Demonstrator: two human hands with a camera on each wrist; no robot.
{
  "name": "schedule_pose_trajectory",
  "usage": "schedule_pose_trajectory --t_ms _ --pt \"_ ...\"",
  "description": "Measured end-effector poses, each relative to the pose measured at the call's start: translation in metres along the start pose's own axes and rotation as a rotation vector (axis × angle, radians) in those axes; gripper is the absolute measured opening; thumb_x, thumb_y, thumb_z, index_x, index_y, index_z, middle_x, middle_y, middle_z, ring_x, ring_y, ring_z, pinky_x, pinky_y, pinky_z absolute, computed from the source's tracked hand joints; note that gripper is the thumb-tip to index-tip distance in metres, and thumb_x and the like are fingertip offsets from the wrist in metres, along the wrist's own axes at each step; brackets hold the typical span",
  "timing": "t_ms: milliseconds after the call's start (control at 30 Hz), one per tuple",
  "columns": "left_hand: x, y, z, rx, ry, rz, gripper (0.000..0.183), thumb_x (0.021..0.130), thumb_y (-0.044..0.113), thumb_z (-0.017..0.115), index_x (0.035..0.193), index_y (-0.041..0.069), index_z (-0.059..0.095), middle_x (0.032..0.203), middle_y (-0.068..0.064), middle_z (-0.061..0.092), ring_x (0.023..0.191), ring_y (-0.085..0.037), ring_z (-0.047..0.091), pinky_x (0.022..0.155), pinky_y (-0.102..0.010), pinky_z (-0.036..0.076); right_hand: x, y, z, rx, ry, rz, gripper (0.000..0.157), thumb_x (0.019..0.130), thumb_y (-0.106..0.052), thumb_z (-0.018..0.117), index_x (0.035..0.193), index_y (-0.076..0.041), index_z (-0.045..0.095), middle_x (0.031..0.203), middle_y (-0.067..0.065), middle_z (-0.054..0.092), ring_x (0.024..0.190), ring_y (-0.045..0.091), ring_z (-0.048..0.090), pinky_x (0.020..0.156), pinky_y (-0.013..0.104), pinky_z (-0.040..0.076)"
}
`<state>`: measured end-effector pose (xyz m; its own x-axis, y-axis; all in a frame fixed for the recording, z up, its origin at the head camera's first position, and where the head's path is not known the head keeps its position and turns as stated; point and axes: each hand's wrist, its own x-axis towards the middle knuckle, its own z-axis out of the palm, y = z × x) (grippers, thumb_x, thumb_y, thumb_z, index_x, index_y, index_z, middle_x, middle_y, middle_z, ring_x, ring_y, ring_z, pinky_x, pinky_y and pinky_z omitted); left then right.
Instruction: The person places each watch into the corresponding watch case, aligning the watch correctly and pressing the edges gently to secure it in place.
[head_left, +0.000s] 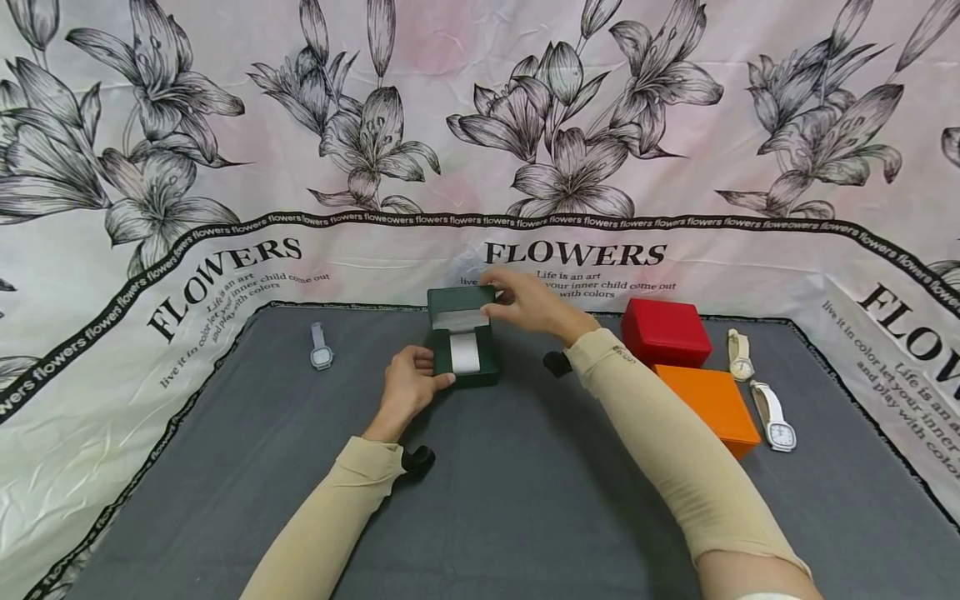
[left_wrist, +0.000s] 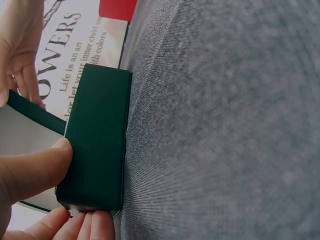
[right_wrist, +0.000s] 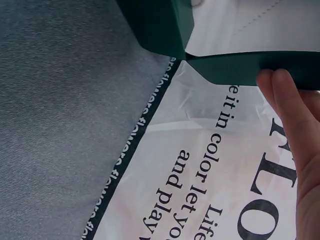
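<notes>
A dark green watch box (head_left: 480, 380) stands with its lid (head_left: 457, 300) raised, showing a white cushion (head_left: 465, 352) inside. My left hand (head_left: 408, 379) grips the base at its front left corner. In the left wrist view, the thumb lies over the edge of the green box (left_wrist: 97, 140) and the fingertips touch its side. My right hand (head_left: 536, 304) holds the lid by its right edge. From the right wrist, two fingertips rest against the outside of the lid (right_wrist: 240, 67); the thumb is hidden there.
At the right are a red box (head_left: 663, 332), an orange box (head_left: 708, 400) partly behind my right sleeve, and two light-strapped watches (head_left: 741, 367). A small pale watch (head_left: 321, 357) lies at the left on the grey cloth (head_left: 495, 517). A flower-printed sheet (head_left: 420, 250) hangs behind.
</notes>
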<state>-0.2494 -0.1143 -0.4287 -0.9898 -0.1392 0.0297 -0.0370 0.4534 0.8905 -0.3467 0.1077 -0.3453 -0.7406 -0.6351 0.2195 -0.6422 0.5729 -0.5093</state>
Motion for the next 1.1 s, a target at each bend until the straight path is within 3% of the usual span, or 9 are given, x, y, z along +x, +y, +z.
schedule_pose_trajectory --t_ms 233,567,933,1100 --pt "0.0 0.001 0.0 -0.004 -0.001 -0.004 0.052 0.076 0.012 0.082 0.12 0.0 0.057 0.115 -0.017 0.06 0.105 -0.031 0.06 0.089 -0.044 0.049 0.01 0.003 -0.003 0.069 0.033 0.076 0.048 0.094 -0.033 0.061 0.137 -0.016 0.048 0.138 0.017 0.049 0.122 0.033 0.052 0.093 0.047 0.048" --pt "0.0 0.0 0.001 0.004 0.005 -0.01 0.053 0.076 0.013 0.082 0.12 0.0 0.057 0.115 -0.017 0.061 0.105 -0.031 0.06 0.088 -0.044 0.05 0.018 0.005 0.002 0.144 0.075 0.181 0.053 0.095 -0.044 0.054 0.141 -0.021 0.044 0.138 0.014 0.048 0.109 0.024 0.056 0.078 0.041 0.051" --pt "0.001 0.001 0.003 -0.002 0.0 -0.007 0.052 0.076 0.013 0.081 0.12 -0.001 0.056 0.115 -0.017 0.061 0.105 -0.031 0.06 0.088 -0.044 0.05 0.021 0.009 0.007 0.163 0.108 0.195 0.053 0.095 -0.046 0.053 0.142 -0.023 0.042 0.138 0.014 0.048 0.109 0.025 0.056 0.078 0.043 0.052" --pt "0.0 0.001 0.001 0.002 0.0 -0.019 0.052 0.076 0.014 0.082 0.12 0.0 0.057 0.115 -0.016 0.061 0.106 -0.03 0.06 0.087 -0.044 0.05 0.019 0.008 0.011 0.161 0.113 0.194 0.062 0.095 -0.043 0.055 0.148 -0.021 0.032 0.14 0.015 0.046 0.111 0.029 0.057 0.085 0.046 0.051"
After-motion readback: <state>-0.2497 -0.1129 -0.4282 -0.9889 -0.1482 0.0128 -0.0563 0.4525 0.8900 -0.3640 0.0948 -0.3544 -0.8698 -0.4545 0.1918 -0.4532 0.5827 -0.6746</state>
